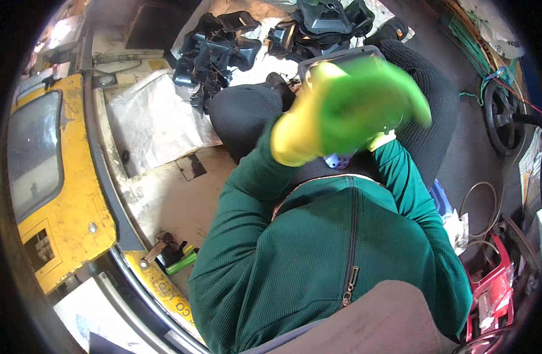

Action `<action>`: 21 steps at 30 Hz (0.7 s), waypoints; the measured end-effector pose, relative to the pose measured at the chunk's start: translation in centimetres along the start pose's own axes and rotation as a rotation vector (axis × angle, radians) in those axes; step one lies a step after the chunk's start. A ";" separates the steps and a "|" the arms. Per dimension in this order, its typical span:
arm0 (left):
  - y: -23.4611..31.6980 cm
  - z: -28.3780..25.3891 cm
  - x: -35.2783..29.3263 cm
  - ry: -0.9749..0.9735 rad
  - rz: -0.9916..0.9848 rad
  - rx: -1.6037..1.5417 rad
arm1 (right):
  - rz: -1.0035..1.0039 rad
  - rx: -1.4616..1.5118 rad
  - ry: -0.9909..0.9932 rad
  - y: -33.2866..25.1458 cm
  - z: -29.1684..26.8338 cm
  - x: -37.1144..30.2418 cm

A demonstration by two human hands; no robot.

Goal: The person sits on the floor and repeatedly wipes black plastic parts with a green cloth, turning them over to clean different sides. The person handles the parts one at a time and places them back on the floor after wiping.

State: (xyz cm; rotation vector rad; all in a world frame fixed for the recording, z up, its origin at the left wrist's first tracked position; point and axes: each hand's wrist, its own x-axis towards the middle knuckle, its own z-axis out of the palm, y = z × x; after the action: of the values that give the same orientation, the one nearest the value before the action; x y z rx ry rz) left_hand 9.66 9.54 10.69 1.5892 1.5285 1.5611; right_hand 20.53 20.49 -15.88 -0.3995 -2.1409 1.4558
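Observation:
My left hand [362, 103], in a green and yellow glove, is raised over my lap and smeared by motion, so its fingers cannot be read. Behind it, only the pale yellow cuff of my right hand [382, 140] shows. A dark grey rounded rim of some part [372, 52] sticks out beyond the left glove, between my knees. Whether either hand touches it is hidden. Below the gloves, close to my body, a small piece of a blue-violet thing with holes [340, 160] is visible.
Black moulded plastic parts [215, 53] lie piled ahead, with more black parts [324, 23] beside them. A clear plastic sheet [159, 121] lies at left, near a yellow machine panel [70, 218]. A black handwheel [504, 118] and a red plastic frame [495, 283] stand at right.

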 end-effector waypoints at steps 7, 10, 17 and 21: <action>1.1 -4.1 2.4 0.157 -0.121 -0.667 | 0.007 0.021 0.029 -0.7 1.9 -0.9; -1.3 -1.2 0.8 0.253 -0.319 -0.313 | 0.021 0.020 0.030 -1.0 1.3 -1.3; -2.8 -0.7 -0.7 0.250 -0.129 0.303 | 0.014 0.031 0.045 -1.9 3.0 -1.7; -4.6 0.1 0.1 0.171 -0.265 -0.115 | 0.033 0.035 0.035 -1.2 1.2 -1.1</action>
State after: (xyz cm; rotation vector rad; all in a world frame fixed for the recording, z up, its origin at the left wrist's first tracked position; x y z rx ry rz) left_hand 7.94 11.01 6.68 1.1626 1.6305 1.6327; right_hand 20.85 18.56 -15.36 -0.4462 -2.0877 1.4923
